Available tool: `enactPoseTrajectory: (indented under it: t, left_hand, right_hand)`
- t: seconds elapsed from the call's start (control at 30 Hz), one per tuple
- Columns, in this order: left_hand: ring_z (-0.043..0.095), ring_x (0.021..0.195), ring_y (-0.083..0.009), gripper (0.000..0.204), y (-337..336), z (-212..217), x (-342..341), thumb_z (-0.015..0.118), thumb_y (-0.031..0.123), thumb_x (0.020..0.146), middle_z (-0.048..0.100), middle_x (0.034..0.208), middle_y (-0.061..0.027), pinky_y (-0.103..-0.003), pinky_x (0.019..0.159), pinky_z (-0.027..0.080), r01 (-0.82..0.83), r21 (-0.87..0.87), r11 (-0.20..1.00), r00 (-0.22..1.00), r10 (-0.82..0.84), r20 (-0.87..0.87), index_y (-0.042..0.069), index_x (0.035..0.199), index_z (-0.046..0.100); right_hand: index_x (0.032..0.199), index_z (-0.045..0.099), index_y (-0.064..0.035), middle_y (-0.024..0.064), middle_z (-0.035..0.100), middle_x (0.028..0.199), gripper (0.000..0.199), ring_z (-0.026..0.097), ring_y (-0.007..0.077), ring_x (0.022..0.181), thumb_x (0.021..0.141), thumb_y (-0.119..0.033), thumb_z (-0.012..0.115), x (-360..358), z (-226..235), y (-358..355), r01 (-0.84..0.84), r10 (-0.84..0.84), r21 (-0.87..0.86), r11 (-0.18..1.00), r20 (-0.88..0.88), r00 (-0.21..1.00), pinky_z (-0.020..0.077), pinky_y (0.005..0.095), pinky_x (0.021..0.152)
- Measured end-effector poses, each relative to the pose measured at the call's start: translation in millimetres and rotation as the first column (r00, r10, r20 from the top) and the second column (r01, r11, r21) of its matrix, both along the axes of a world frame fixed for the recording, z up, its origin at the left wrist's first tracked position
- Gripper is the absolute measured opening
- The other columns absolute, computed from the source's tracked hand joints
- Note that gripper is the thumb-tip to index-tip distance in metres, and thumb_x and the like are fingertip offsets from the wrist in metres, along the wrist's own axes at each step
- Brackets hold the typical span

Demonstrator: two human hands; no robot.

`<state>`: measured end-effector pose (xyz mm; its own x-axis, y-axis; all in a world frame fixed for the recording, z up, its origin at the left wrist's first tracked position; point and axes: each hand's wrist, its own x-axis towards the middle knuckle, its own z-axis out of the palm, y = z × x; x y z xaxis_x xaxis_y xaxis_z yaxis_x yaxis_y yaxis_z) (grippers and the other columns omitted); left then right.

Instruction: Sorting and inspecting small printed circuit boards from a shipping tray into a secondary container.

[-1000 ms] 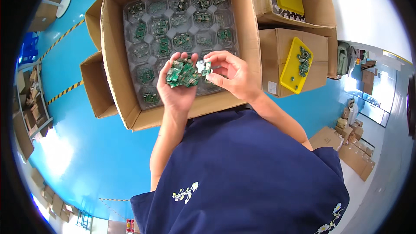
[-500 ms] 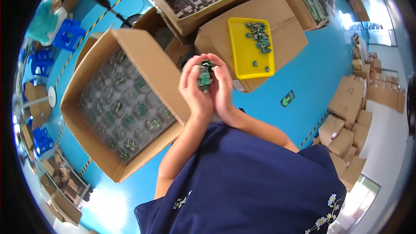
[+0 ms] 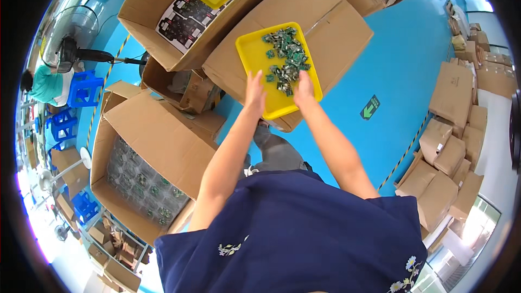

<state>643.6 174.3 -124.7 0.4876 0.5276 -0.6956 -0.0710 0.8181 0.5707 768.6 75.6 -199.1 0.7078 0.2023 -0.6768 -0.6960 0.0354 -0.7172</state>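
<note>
Circuit boards, green, are lying on a yellow tray, between and beyond a straight-fingered, unclenched left hand and a right hand whose grip cannot be told. Brown carton is supporting the tray beneath both.

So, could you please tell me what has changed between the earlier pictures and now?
The left hand and right hand have moved rightward from the carton with the clear plastic tray to the yellow tray and parted, letting go of the green circuit boards they had cupped; the pile there is larger. The view has turned. The yellow tray still lies on the closed carton.
</note>
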Motion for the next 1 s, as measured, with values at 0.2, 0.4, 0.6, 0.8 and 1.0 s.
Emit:
enactPoseTrajectory:
  t: [0.2, 0.4, 0.6, 0.8, 1.0]
  left_hand:
    - [0.061, 0.093, -0.0182, 0.027, -15, 85, -137, 0.058, 0.016, 0.090, 0.065, 0.100, -0.0099, -0.032, 0.086, 0.049, -0.094, 0.413, 0.906, 0.995, 0.074, 0.065, -0.001, 0.111, 0.059]
    - [0.060, 0.084, -0.0149, 0.017, -67, 156, -278, 0.051, 0.002, 0.093, 0.063, 0.092, -0.0104, -0.029, 0.078, 0.049, -0.400, 0.661, 0.635, 0.903, 0.398, 0.164, -0.005, 0.107, 0.057]
    - [0.054, 0.096, -0.0298, 0.029, -31, 110, -474, 0.067, 0.011, 0.076, 0.060, 0.102, -0.0112, -0.040, 0.083, 0.045, 0.547, 0.689, 0.475, 0.384, 0.589, -0.711, 0.006, 0.104, 0.065]
    - [0.047, 0.101, -0.0299, 0.024, 0, 76, -522, 0.069, 0.013, 0.068, 0.051, 0.100, -0.0111, -0.039, 0.079, 0.042, 0.859, 0.399, 0.320, 0.247, 0.424, -0.871, 0.011, 0.091, 0.066]
    - [0.049, 0.103, -0.0288, 0.015, 9, 56, -549, 0.062, 0.010, 0.074, 0.054, 0.106, -0.0109, -0.039, 0.079, 0.041, 0.787, 0.617, 0.012, 0.553, 0.429, -0.714, 0.007, 0.088, 0.061]
  right_hand:
    - [0.105, 0.058, -0.0075, 0.0058, 0.061, 0.095, 0.024, 0.057, 0.0207, 0.091, 0.090, -0.024, 0.047, -29, 35, -30, -0.032, 0.028, 0.112, 0.993, 0.042, 0.999, 0.0453, 0.0363, 0.082]
    - [0.119, 0.054, -0.0005, 0.0088, 0.056, 0.120, 0.030, 0.052, 0.0205, 0.112, 0.091, -0.008, 0.046, -136, 70, -15, -0.460, 0.483, -0.222, 0.860, 0.646, 0.590, 0.0387, 0.0312, 0.097]
    - [0.097, 0.060, 0.0001, 0.0101, 0.061, 0.096, 0.011, 0.059, 0.0174, 0.087, 0.091, -0.002, 0.051, -320, 199, 87, -0.840, 0.301, -0.017, 0.543, 0.937, 0.176, 0.0472, 0.0280, 0.078]
    - [0.105, 0.063, -0.0075, 0.0119, 0.064, 0.102, 0.024, 0.064, 0.0261, 0.080, 0.084, -0.017, 0.060, -464, 176, 111, -0.856, 0.691, -0.495, -0.150, 0.567, -0.448, 0.0506, 0.0349, 0.070]
    - [0.120, 0.056, -0.0104, 0.0135, 0.058, 0.116, 0.041, 0.060, 0.0330, 0.094, 0.080, -0.018, 0.063, -475, 144, 109, -0.784, 0.588, -0.607, -0.132, 0.589, -0.555, 0.0497, 0.0388, 0.080]
